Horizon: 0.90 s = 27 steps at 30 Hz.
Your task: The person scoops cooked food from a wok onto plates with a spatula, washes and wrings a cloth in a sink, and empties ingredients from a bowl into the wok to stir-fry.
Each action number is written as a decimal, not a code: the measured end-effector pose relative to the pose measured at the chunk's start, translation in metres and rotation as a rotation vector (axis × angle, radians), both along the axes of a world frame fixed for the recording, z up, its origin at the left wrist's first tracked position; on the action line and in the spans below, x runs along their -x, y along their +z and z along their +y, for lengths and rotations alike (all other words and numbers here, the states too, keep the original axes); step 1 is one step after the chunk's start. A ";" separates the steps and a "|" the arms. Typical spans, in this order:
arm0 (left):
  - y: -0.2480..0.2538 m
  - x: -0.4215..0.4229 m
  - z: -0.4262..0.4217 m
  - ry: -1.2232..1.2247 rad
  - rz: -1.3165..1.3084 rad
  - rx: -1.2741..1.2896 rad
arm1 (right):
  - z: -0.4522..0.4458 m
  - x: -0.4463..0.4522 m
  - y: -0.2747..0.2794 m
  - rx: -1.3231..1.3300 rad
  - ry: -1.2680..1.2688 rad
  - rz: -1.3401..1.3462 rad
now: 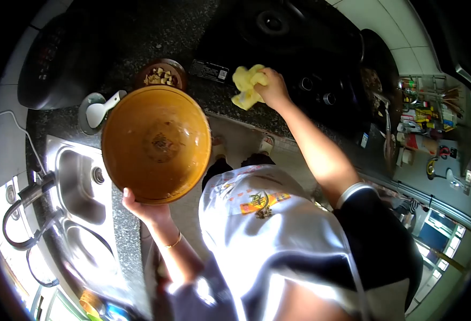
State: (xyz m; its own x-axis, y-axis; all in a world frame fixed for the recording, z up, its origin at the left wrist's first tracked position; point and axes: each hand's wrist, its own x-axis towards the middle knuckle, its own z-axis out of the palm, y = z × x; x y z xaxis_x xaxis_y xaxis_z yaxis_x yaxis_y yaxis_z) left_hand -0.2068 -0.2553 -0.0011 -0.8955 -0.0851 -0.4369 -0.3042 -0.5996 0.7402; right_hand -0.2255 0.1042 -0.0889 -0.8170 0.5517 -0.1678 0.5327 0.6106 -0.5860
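Note:
My left hand [151,207] grips the near rim of a large orange-brown bowl [139,134], thumb along its outer side. The bowl is tilted so its inside faces me, with wet-looking smears and a dark printed mark at the bottom. In my right hand [274,90] is a bunched yellow cloth [246,85], held over the counter's front edge by the stove. Just beyond the bowl, partly covered by it, sits a small brown bowl [179,72] of chopped pale pieces. A white spoon [97,113] rests on a small grey bowl [88,128] to the left.
A black gas stove [299,59] occupies the counter's right part. At left are a double steel sink [77,187] with a dark faucet [24,214] and a black appliance [53,69]. A wok [377,85] stands at far right, near a wall rack [428,107] of bottles and utensils.

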 end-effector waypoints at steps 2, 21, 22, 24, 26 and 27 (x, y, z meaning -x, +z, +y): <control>-0.011 0.007 -0.013 -0.150 0.048 -0.036 | -0.003 0.012 0.008 0.299 0.128 0.158; -0.007 0.045 0.153 -0.521 -0.122 -0.004 | -0.029 -0.088 0.036 1.499 -0.424 0.719; -0.012 0.043 0.159 -0.529 -0.118 -0.003 | -0.031 -0.091 0.036 1.459 -0.482 0.752; -0.023 0.041 0.168 -0.521 -0.145 0.039 | -0.029 -0.100 0.041 1.475 -0.472 0.744; -0.025 0.040 0.173 -0.546 -0.144 0.037 | -0.028 -0.105 0.049 1.492 -0.460 0.731; -0.024 0.039 0.176 -0.526 -0.131 0.047 | -0.027 -0.106 0.057 1.572 -0.399 0.737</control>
